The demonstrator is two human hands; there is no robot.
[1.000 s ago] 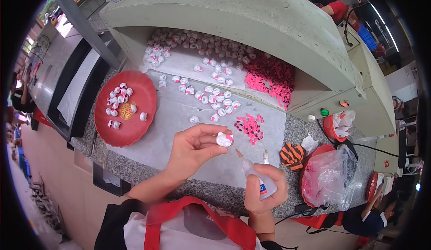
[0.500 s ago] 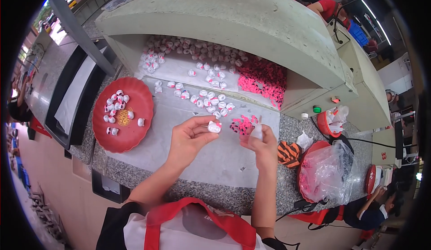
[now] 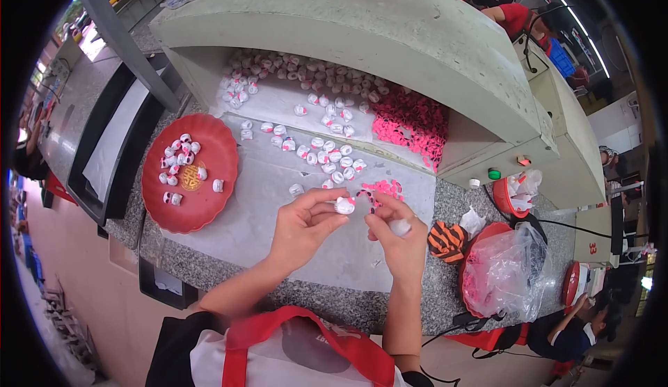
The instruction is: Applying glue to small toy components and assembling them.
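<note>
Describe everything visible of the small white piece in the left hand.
The small white piece is rounded and smooth-looking, perhaps plastic or ceramic, with pink near its upper right. The left hand pinches it between thumb and fingers, over the pale sheet. Finer markings are too small to tell.

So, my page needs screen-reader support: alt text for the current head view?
The left hand holds a small white figurine head; the right hand, cupping a mostly hidden white bottle, is near pink pieces. A red scalloped plate of similar heads sits at left.
</note>
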